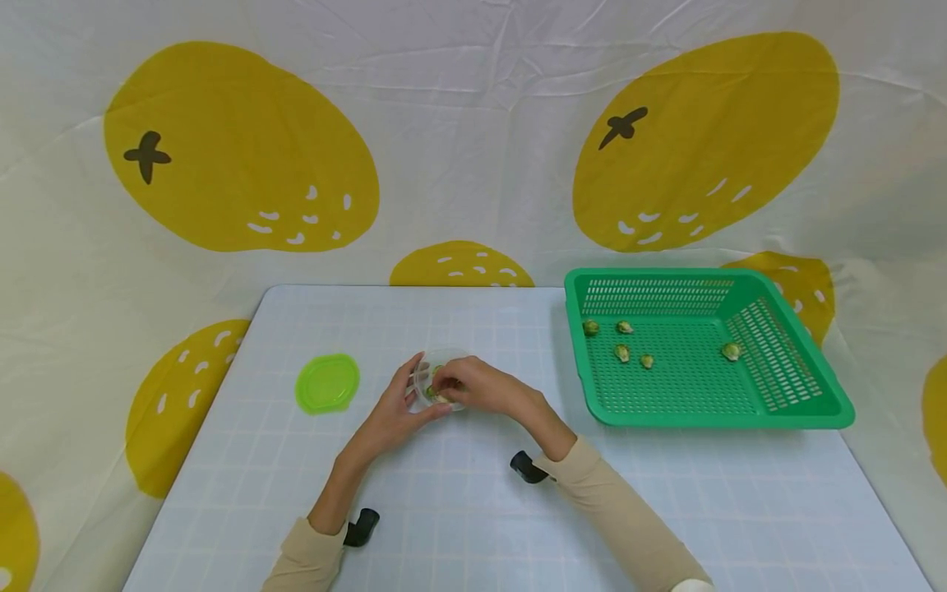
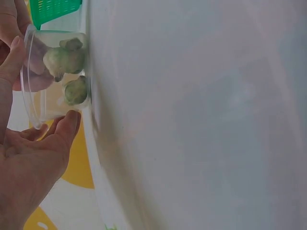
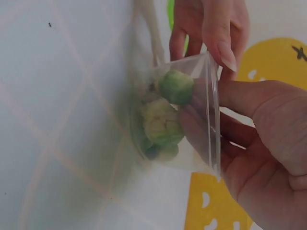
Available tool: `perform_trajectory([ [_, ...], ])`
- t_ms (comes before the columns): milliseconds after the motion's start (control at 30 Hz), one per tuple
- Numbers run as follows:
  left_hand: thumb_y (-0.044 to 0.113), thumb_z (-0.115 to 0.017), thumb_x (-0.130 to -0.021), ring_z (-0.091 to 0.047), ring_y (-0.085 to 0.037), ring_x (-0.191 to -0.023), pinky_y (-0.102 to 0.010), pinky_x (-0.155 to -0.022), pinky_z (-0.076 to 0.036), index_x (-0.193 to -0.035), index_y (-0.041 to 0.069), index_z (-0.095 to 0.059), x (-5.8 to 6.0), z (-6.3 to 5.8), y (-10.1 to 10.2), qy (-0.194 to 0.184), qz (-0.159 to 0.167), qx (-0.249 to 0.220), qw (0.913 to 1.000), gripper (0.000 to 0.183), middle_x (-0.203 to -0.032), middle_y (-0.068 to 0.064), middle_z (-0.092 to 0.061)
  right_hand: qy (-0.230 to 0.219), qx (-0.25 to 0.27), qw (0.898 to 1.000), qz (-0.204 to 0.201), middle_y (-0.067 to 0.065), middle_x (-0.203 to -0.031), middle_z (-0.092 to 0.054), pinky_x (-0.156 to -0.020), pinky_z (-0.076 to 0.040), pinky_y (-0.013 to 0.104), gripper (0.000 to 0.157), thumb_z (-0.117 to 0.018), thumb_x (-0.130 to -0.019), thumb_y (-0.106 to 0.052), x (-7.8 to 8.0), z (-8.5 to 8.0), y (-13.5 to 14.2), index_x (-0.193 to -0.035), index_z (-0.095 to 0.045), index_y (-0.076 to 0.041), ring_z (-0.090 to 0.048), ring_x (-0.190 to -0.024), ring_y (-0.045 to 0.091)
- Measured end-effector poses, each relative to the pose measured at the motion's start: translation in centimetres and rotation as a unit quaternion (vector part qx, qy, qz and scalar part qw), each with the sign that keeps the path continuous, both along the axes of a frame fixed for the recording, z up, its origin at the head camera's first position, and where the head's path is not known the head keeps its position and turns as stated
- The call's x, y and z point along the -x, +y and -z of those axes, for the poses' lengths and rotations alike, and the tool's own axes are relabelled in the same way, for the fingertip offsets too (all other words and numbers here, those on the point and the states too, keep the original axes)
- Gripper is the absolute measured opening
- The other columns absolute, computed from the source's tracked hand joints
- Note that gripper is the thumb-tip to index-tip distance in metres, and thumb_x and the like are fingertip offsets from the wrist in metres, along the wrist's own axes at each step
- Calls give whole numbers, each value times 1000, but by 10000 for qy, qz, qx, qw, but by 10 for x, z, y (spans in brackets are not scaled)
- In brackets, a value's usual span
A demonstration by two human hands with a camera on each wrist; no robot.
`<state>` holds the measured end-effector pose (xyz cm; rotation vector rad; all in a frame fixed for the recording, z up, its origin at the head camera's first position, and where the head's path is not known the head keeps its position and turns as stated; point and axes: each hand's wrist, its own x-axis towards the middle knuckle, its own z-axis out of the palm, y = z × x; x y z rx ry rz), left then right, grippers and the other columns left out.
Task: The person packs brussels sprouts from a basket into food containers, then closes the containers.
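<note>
1. The left hand holds the clear cup, with its thumb and fingers bent around the side.
2. The right hand has its fingers down inside the cup, by the small sprouts. They look very close to the top one, but I cannot tell if they pinch it.
3. The cup is in the middle of the surface, mouth up. I cannot tell if it rests flat or is lifted a bit.
4. The green basket is off to the right, with five more sprouts in it. The bright green lid lies left of the cup, so the cup has no lid on.
5. I think the step now is moving sprouts by hand inside the cup.
6. The next move seems to need a steady left hand, and right fingers that come up gently without bumping the rim.
</note>
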<state>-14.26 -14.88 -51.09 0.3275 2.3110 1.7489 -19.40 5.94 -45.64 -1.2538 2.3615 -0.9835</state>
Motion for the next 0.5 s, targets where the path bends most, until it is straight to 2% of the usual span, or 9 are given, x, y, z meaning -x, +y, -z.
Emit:
perform_trajectory([
  [200,30,-85,-88,-25,-30,-152,-47,-121,-30,-165,13,-13,0,0,0,-56,-19,53,10000,106,-167,-13,-19,44,-234,9997,-76,9,-92,-69,-72,-49,17,9,-65,-97,5,1,-3,-1,-96,-74,3,-54,-77,11],
  [500,30,-85,-88,-26,-30,-151,-49,-121,-30,-165,13,-13,1,-1,0,-56,-55,125,9999,106,-166,-13,-20,64,-344,9993,-133,11,-95,-70,-75,-50,18,10,-64,-97,6,2,-6,-2,-99,-74,5,-56,-81,13],
])
